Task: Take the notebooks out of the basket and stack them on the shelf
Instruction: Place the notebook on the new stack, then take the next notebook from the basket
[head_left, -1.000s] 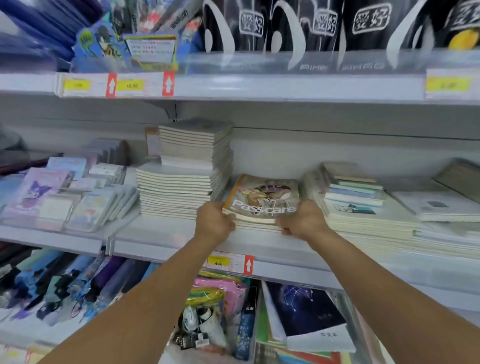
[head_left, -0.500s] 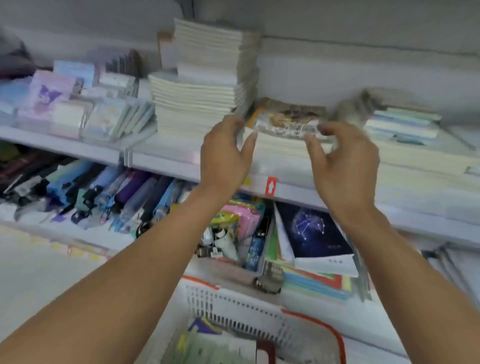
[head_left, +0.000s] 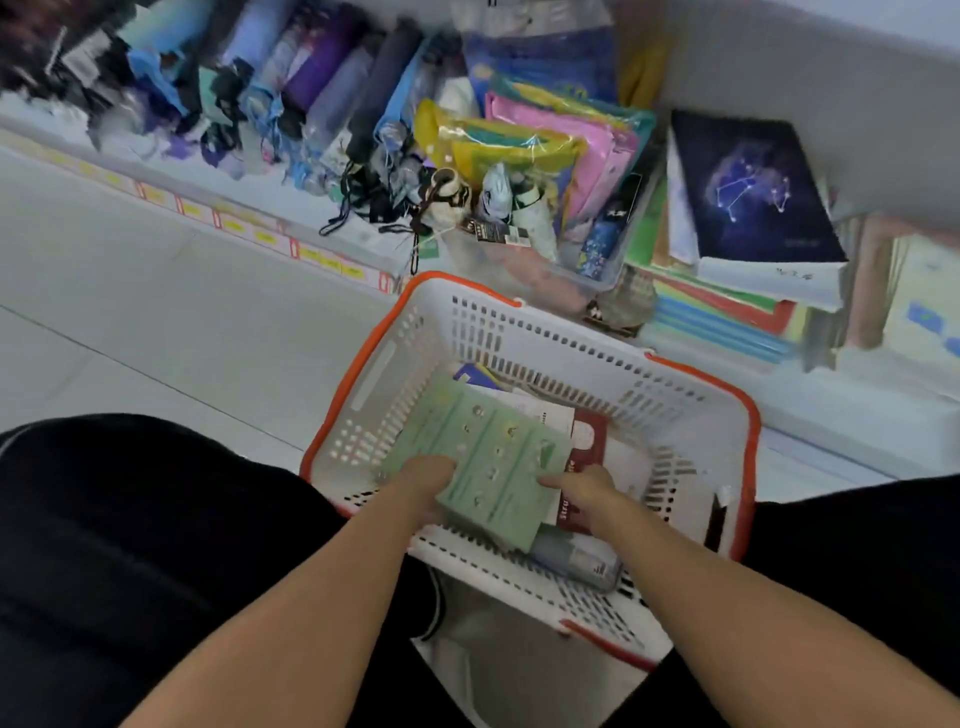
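Our fingers (head_left: 553, 480) are curled onto the two near edges of the green notebook (head_left: 488, 460), the left hand (head_left: 426, 480) gripping its left edge and the right hand (head_left: 589, 493) pinching its lower right side. We take it from both sides, we judge, because it lies tilted across the pile and a two-sided hold lets us lift it flat without dragging its neighbours along. How far our fingertips reach under the cover we cannot tell; the notebook hides them.

The green notebook sits on top, inside the basket (head_left: 519, 301), overlapping a dark red notebook (head_left: 589, 441) just beside it and a white one behind. A corner of a blue notebook (head_left: 475, 375) peeks out at the far side. A greyish bottle-like thing (head_left: 576, 558) rests against the near wall under the green cover.

The basket stands on the floor between our knees, close against the lower shelf (head_left: 332, 254), so the reach up stays short. That lower shelf carries folded umbrellas (head_left: 322, 88), coloured pouches and a starry dark notebook (head_left: 748, 187). Several notebooks remain in the basket, so in our judgement the task is far from finished.
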